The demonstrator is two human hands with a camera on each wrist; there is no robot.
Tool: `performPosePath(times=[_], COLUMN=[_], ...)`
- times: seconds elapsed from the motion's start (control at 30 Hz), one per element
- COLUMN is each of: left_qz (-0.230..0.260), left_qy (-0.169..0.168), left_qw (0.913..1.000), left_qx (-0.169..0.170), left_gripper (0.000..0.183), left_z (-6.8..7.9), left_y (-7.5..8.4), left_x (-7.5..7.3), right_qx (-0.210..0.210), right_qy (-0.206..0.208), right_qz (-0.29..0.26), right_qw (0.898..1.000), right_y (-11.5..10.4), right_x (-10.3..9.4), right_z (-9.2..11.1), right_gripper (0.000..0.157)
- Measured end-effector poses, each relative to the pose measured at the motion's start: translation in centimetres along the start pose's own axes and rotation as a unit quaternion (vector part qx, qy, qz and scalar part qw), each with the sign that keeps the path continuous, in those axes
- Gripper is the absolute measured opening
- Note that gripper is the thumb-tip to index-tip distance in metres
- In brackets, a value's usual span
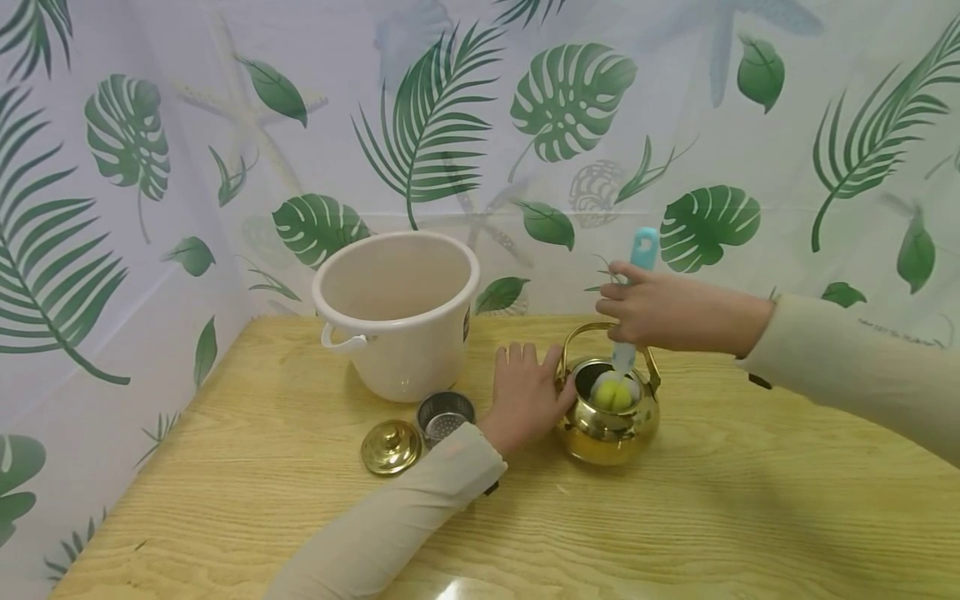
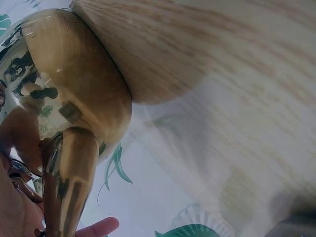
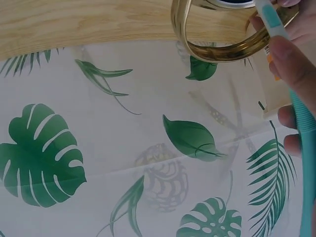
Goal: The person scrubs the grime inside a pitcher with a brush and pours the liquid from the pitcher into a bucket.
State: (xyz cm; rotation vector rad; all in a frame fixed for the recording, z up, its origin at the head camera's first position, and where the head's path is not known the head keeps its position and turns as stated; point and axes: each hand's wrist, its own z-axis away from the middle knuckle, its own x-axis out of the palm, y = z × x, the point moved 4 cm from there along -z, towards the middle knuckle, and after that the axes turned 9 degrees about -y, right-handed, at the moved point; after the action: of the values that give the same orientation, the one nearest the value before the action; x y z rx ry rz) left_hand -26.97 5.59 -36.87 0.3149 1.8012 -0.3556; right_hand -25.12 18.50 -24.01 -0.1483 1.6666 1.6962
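Right hand [image 1: 651,304] clamped round brush handle [image 1: 645,247]; left hand [image 1: 527,398] spread apart, touching gold kettle [image 1: 609,443]

Cream left sleeve [image 1: 397,517] looking plain, matching right sleeve [image 1: 847,375] bearing small dark lettering [image 1: 902,333], left cuff [image 1: 478,457] showing a black bit [image 1: 491,487] beneath, right cuff [image 1: 767,337] showing another

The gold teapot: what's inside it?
In the mouth of the teapot is a yellow-and-white brush head, its light-blue handle sticking up. The brush head covers much of the opening, so the bottom can't be seen.
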Motion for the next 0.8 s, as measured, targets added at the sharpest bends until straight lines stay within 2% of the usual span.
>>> performPosePath(times=[0.17, 0.33, 0.47, 0.57, 0.8], left_qz=[-0.005, -0.007, -0.004, -0.002, -0.002], left_qy=[-0.011, -0.016, -0.008, 0.001, -0.001], left_qw=[0.9999, 0.9998, 1.0, 1.0, 1.0], left_qx=[-0.003, -0.003, -0.001, 0.001, 0.0], left_gripper=[0.037, 0.04, 0.039, 0.038, 0.038], left_z=[0.0, 0.0, 0.0, 0.0, 0.0], left_y=[0.0, 0.0, 0.0, 0.0, 0.0], left_x=[0.0, 0.1, 0.1, 0.1, 0.2], right_qx=[0.015, 0.047, 0.069, 0.085, 0.126], right_qy=[-0.025, -0.035, -0.005, 0.037, 0.116], right_qz=[-0.053, -0.119, -0.129, -0.13, -0.145], right_qw=[0.998, 0.991, 0.989, 0.987, 0.974], right_y=[0.4, 0.6, 0.2, -0.2, -1.4], right_x=[0.4, 1.3, 1.9, 2.4, 3.5], right_z=[0.5, 1.2, 2.1, 2.9, 4.5], right_gripper=[0.032, 0.032, 0.033, 0.033, 0.032])
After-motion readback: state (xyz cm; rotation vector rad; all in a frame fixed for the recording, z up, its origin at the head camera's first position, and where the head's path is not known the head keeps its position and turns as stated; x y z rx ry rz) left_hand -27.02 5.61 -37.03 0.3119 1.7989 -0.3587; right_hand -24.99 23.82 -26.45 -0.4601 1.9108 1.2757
